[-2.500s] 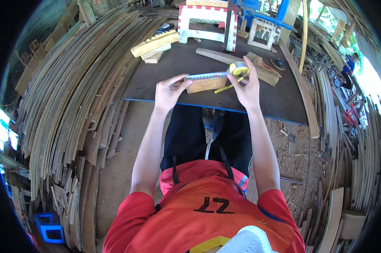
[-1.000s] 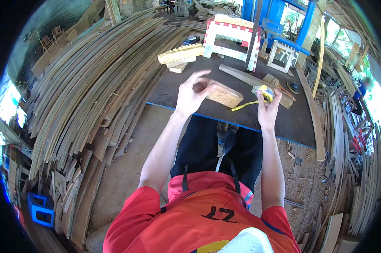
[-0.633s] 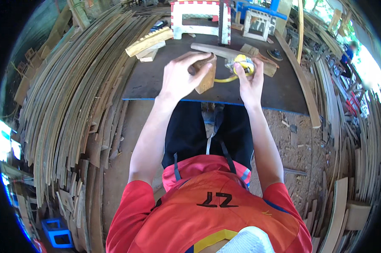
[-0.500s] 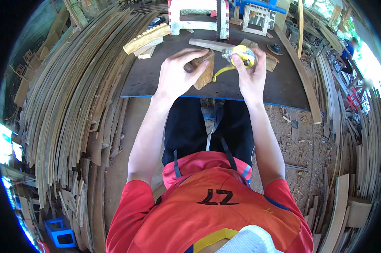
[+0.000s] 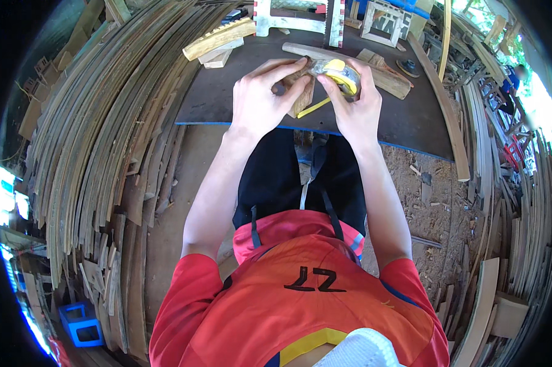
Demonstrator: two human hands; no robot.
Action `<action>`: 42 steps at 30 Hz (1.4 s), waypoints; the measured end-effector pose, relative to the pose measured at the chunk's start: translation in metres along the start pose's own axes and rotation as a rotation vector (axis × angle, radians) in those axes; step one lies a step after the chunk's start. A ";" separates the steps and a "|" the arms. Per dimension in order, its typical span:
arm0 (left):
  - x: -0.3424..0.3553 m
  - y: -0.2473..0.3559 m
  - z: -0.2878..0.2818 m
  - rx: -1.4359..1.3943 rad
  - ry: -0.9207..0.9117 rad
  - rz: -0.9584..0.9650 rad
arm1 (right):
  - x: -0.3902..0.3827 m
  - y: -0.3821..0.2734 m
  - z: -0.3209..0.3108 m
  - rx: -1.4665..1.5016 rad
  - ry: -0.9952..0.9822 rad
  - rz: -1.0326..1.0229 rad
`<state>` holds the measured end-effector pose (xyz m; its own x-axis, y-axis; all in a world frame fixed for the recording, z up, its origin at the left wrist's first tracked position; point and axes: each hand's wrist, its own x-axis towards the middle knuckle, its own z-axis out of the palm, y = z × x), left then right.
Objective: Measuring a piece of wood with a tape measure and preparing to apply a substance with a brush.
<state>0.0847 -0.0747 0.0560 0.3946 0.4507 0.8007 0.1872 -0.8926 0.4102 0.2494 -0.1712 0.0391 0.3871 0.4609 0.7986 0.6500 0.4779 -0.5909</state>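
Over the dark board [image 5: 410, 122] with a blue front edge, my left hand [image 5: 257, 98] grips a small wooden block [image 5: 303, 103], now turned so its end points away from me. My right hand [image 5: 355, 107] is closed on a yellow and silver tape measure [image 5: 340, 76], held at the block's far end, close to my left fingertips. A yellow strap [image 5: 312, 107] hangs from the tape measure across the block's side. Whether the blade is pulled out is hard to tell.
Stacked offcuts [image 5: 218, 46], a long tapered piece [image 5: 386, 79], a white stool [image 5: 288, 24], a small frame [image 5: 377, 27] and a round tool [image 5: 407, 68] sit farther back. Long timber piles [image 5: 92, 140] flank me. A blue stool [image 5: 80, 324] is lower left; a person [image 5: 511, 85] is far right.
Earlier both hands held a tape along the crosswise block. The block has since turned lengthwise in my left hand, and my right hand has moved the tape measure leftward to its end.
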 end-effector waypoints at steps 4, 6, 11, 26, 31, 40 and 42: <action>0.003 -0.009 -0.005 0.009 -0.026 0.028 | 0.001 0.003 0.004 -0.042 -0.041 0.024; 0.004 -0.010 -0.007 0.061 -0.055 0.049 | 0.002 0.002 0.006 -0.054 -0.062 0.054; 0.006 -0.005 -0.015 0.271 -0.113 0.229 | 0.001 -0.002 0.005 -0.198 -0.075 -0.086; 0.026 -0.009 -0.012 0.183 -0.105 0.119 | -0.003 -0.006 0.004 -0.291 -0.115 -0.153; 0.031 -0.011 -0.011 0.111 -0.196 0.085 | -0.004 -0.010 0.007 -0.306 -0.146 -0.179; 0.019 -0.047 -0.019 -0.111 -0.146 -0.103 | -0.004 0.015 -0.006 -0.337 -0.278 -0.102; 0.011 -0.062 -0.030 -0.107 -0.144 -0.232 | -0.003 0.028 -0.010 -0.306 -0.339 -0.061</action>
<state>0.0502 -0.0143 0.0529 0.4774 0.6295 0.6131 0.1942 -0.7560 0.6251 0.2730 -0.1672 0.0215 0.1399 0.6817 0.7181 0.8479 0.2920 -0.4424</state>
